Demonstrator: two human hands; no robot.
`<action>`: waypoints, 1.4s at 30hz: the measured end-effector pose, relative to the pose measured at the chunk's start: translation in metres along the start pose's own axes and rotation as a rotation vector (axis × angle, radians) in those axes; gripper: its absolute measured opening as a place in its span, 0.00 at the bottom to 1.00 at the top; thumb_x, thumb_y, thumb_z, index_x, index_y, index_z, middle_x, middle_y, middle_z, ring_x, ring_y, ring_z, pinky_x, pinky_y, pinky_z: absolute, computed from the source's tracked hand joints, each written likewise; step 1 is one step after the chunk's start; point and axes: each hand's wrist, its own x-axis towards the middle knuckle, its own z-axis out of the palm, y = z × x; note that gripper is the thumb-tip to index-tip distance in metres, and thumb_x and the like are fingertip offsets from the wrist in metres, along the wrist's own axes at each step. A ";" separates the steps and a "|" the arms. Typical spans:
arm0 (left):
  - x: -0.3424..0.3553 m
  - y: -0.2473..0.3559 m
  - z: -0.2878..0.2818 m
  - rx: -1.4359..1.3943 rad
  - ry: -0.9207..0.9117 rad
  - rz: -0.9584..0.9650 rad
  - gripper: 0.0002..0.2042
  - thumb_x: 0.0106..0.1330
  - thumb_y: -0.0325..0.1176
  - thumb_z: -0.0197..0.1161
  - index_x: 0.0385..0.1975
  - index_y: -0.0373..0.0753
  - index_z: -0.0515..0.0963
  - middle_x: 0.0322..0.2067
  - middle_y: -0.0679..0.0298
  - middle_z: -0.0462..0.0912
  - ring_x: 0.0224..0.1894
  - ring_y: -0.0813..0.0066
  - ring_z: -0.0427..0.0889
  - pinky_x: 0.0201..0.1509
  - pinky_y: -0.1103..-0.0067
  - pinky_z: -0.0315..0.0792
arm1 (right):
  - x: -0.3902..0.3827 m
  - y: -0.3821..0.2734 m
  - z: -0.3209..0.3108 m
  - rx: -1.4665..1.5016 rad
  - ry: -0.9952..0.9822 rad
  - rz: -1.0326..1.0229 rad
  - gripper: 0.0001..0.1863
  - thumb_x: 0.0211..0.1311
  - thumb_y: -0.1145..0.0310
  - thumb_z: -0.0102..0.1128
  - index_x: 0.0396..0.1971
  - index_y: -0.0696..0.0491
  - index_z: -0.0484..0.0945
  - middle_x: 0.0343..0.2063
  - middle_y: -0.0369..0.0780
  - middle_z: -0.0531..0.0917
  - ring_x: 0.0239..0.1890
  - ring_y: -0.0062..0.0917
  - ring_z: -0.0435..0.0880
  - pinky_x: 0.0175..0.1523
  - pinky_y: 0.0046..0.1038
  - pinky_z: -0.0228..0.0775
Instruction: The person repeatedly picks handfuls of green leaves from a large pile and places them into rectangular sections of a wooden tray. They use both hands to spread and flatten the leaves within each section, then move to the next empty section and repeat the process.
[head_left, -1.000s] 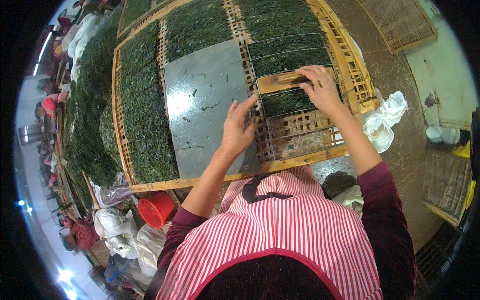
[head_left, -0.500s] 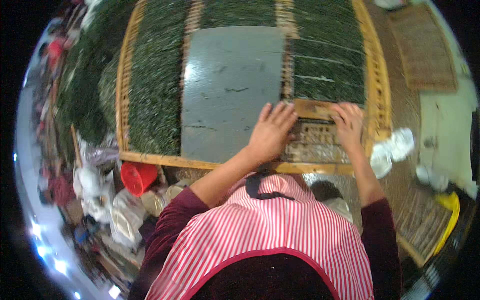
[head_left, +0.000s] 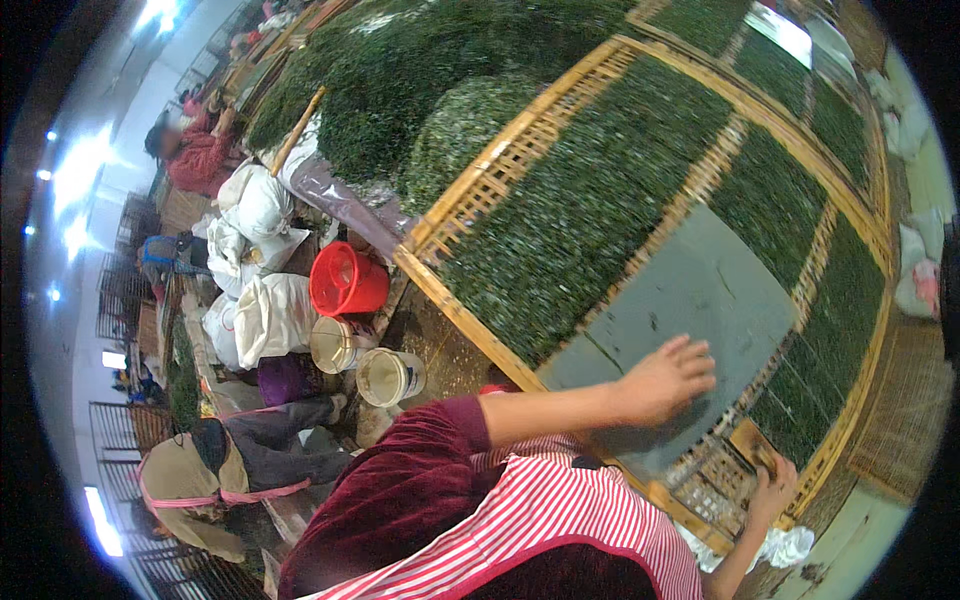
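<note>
Above the grey board (head_left: 700, 290), my left hand (head_left: 668, 380) is open, palm down, fingers stretched out; whether it touches the board I cannot tell. My right hand (head_left: 772, 488) is closed round the end of a small flat wooden block (head_left: 752, 442). The block sits at the lower edge of a strip of dark green shredded leaves (head_left: 820, 370). Below it shows bare woven bamboo lattice (head_left: 715, 478). The board lies on a large bamboo-framed tray (head_left: 475, 325), between this strip and a wider bed of the same leaves (head_left: 600, 190).
Beyond the tray rises a big green leaf heap (head_left: 400, 110). Left of the tray stand a red bucket (head_left: 348, 280), two whitish buckets (head_left: 390, 378) and white sacks (head_left: 270, 315). A person in a hat (head_left: 190, 480) is close on my left; another person (head_left: 200, 155) sits farther off.
The view has swung to the left, so the tray appears slanted. My left hand has come away from beside the wooden block to over the grey board. My right hand stays at the block.
</note>
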 end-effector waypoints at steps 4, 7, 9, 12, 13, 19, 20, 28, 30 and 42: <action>-0.073 -0.151 -0.145 0.224 0.338 -0.143 0.28 0.51 0.31 0.70 0.55 0.41 0.74 0.61 0.55 0.73 0.68 0.50 0.65 0.71 0.52 0.56 | -0.005 -0.081 -0.001 -0.148 0.316 0.011 0.20 0.69 0.60 0.59 0.54 0.56 0.78 0.54 0.47 0.78 0.58 0.41 0.74 0.63 0.40 0.65; -0.153 -0.308 -0.268 0.409 0.450 -0.383 0.27 0.49 0.30 0.71 0.53 0.40 0.75 0.56 0.53 0.76 0.62 0.52 0.71 0.65 0.61 0.64 | 0.007 -0.201 0.040 0.155 0.310 0.238 0.21 0.67 0.63 0.60 0.55 0.57 0.77 0.52 0.45 0.79 0.57 0.38 0.76 0.63 0.38 0.66; -0.221 -0.408 -0.340 0.588 0.434 -0.638 0.28 0.49 0.37 0.74 0.52 0.41 0.76 0.56 0.54 0.76 0.60 0.54 0.72 0.61 0.61 0.67 | 0.028 -0.299 0.074 0.248 0.276 0.398 0.18 0.64 0.69 0.61 0.53 0.57 0.78 0.52 0.45 0.79 0.56 0.35 0.76 0.62 0.36 0.67; -0.308 -0.508 -0.399 0.637 0.284 -1.314 0.52 0.47 0.52 0.79 0.72 0.47 0.54 0.72 0.49 0.52 0.71 0.45 0.57 0.59 0.46 0.67 | 0.046 -0.450 0.111 0.216 -0.079 -0.013 0.16 0.57 0.75 0.63 0.46 0.57 0.81 0.46 0.44 0.82 0.51 0.37 0.80 0.58 0.35 0.69; -0.321 -0.532 -0.403 0.636 0.291 -1.327 0.57 0.46 0.53 0.79 0.74 0.49 0.48 0.74 0.48 0.44 0.73 0.42 0.52 0.60 0.43 0.65 | 0.055 -0.492 0.117 0.178 -0.156 -0.179 0.15 0.55 0.76 0.64 0.45 0.57 0.81 0.44 0.44 0.83 0.49 0.38 0.81 0.57 0.35 0.71; -0.345 -0.619 -0.388 0.616 0.395 -1.107 0.38 0.48 0.33 0.75 0.62 0.55 0.65 0.63 0.51 0.63 0.61 0.43 0.68 0.51 0.55 0.77 | 0.089 -0.627 0.109 0.147 -0.252 -0.160 0.12 0.58 0.75 0.63 0.43 0.57 0.82 0.44 0.45 0.83 0.44 0.41 0.82 0.52 0.36 0.73; -0.349 -0.628 -0.400 0.550 0.486 -1.076 0.29 0.50 0.25 0.68 0.55 0.52 0.71 0.53 0.54 0.69 0.54 0.47 0.75 0.46 0.60 0.78 | 0.091 -0.635 0.104 0.101 -0.253 -0.174 0.12 0.58 0.75 0.63 0.43 0.57 0.82 0.44 0.45 0.83 0.44 0.41 0.82 0.52 0.36 0.74; -0.339 -0.547 -0.625 0.404 0.834 -0.726 0.25 0.48 0.21 0.61 0.51 0.37 0.80 0.49 0.51 0.84 0.54 0.55 0.81 0.58 0.69 0.73 | 0.105 -0.656 0.098 0.234 -0.040 -0.378 0.10 0.59 0.76 0.62 0.41 0.57 0.82 0.38 0.45 0.84 0.39 0.39 0.84 0.46 0.35 0.76; -0.322 -0.493 -0.702 0.465 0.863 -0.671 0.27 0.49 0.19 0.61 0.55 0.34 0.78 0.50 0.54 0.85 0.50 0.67 0.83 0.55 0.74 0.74 | 0.112 -0.663 0.107 0.257 -0.016 -0.415 0.09 0.59 0.75 0.63 0.40 0.56 0.82 0.37 0.45 0.84 0.37 0.40 0.83 0.45 0.36 0.75; -0.279 -0.487 -0.786 0.243 0.803 -0.630 0.28 0.51 0.25 0.63 0.57 0.38 0.78 0.44 0.43 0.84 0.50 0.53 0.84 0.56 0.68 0.74 | 0.101 -0.734 0.154 0.377 -0.150 -0.461 0.09 0.60 0.69 0.64 0.38 0.56 0.84 0.32 0.45 0.85 0.34 0.41 0.84 0.43 0.36 0.77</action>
